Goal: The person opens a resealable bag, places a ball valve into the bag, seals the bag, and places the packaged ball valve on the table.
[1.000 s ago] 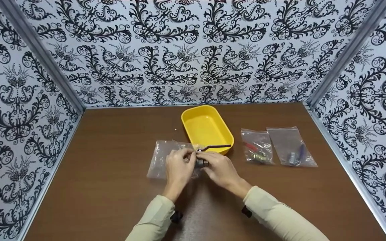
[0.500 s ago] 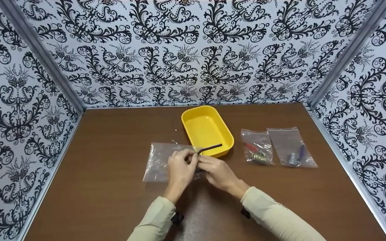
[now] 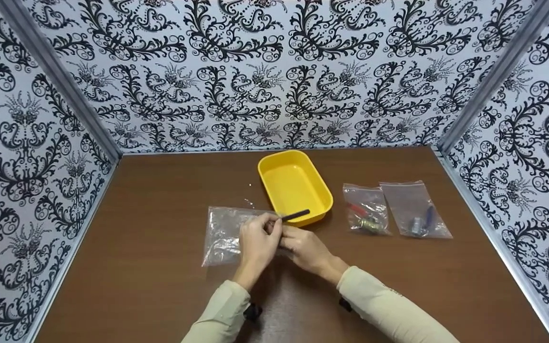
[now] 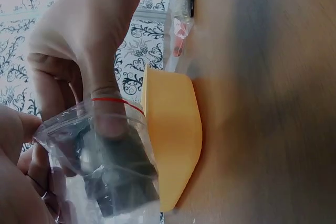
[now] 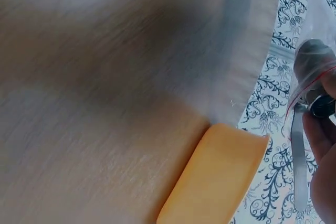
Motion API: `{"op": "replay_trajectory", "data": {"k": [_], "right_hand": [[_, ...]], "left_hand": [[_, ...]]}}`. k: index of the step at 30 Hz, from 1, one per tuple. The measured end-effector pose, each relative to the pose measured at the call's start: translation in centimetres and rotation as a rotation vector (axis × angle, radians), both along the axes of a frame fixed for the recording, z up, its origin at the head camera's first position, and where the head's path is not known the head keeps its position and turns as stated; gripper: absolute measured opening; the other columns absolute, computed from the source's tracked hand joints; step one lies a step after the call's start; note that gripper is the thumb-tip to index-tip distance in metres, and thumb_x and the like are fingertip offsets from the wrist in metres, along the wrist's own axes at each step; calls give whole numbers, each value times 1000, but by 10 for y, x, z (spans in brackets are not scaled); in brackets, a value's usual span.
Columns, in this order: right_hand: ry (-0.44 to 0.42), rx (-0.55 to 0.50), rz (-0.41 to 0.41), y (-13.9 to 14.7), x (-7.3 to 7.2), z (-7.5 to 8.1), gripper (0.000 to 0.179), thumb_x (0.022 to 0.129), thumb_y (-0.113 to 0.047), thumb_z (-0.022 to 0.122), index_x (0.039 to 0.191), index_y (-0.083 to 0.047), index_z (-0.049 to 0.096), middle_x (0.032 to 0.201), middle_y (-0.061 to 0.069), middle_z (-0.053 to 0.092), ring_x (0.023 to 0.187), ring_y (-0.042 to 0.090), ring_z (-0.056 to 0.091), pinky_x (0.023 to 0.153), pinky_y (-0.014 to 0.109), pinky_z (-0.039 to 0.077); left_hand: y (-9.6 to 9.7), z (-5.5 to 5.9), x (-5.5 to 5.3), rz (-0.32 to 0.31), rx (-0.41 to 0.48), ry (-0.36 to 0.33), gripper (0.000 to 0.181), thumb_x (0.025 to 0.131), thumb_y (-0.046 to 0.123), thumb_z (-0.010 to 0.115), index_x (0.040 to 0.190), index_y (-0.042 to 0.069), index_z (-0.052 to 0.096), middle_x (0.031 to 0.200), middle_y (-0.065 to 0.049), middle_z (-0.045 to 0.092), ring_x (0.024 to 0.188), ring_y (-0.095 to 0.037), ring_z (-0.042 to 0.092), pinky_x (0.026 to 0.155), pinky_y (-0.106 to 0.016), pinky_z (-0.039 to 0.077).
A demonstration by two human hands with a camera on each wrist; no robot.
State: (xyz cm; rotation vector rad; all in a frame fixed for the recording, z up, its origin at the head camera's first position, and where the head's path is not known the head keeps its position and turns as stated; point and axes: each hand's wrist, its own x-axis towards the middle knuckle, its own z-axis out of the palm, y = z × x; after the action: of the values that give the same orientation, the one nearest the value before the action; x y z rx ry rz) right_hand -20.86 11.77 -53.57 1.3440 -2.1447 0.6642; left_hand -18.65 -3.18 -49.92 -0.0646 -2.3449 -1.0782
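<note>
My left hand [image 3: 258, 242] pinches the mouth of a clear zip bag [image 3: 222, 237], which spreads out to the left in the head view. Beside it, my right hand [image 3: 309, 250] grips a ball valve [image 5: 311, 64] whose metal body is inside the bag. The thumb presses on the body through the mouth, by the bag's red strip, as the left wrist view shows. The valve's dark lever [image 3: 297, 215] sticks out of the bag, over the near end of the yellow tray [image 3: 326, 188]. Fingers hide most of the body in the head view.
Two more zip bags lie right of the tray: one [image 3: 366, 209] with a red-handled brass valve, the other [image 3: 417, 209] with a grey metal part and a blue piece. Patterned walls [image 3: 274, 95] enclose the brown table [image 3: 160, 205] at the back and sides.
The valve's lever has drawn back towards the hands and shows shorter. The bag has shifted slightly left and nearer. My right hand has moved a little left and down.
</note>
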Motion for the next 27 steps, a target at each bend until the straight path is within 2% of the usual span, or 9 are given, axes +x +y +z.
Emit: {"op": "replay_trajectory", "data": {"k": [5,8,13,20,27], "right_hand": [[42,-26,29,-2,-2,-1,23,79,-8,78,102,-7,75,116,7,71,109,22,67,94,30,53],[39,-40,46,-3,-2,1,24,79,-5,77,102,-6,75,115,8,72,111,23,67,97,31,52],[36,14,50,-4,-3,2,23,77,2,75,98,-6,75,115,7,72,112,22,66,98,30,51],[-7,53,64,-6,-5,1,17,80,-11,78,96,-9,75,113,4,71,108,18,67,96,28,51],[-31,100,75,-5,-2,10,16,81,-7,76,98,-8,73,108,5,71,104,18,66,95,30,52]], "left_hand": [[-1,0,1,14,17,10,4,80,18,73,78,15,75,57,5,56,62,-13,52,68,-35,41],[-1,2,1,39,36,2,3,79,17,73,77,15,74,56,4,56,62,-14,52,70,-37,40],[-2,4,2,50,63,-35,4,79,16,73,75,16,73,55,5,55,64,-14,51,78,-39,40],[-5,5,2,40,83,-14,5,81,15,73,77,14,74,55,5,58,66,-16,54,78,-39,38],[-12,9,1,68,101,-25,5,82,17,71,78,15,74,55,5,56,66,-16,55,80,-37,42]]}}
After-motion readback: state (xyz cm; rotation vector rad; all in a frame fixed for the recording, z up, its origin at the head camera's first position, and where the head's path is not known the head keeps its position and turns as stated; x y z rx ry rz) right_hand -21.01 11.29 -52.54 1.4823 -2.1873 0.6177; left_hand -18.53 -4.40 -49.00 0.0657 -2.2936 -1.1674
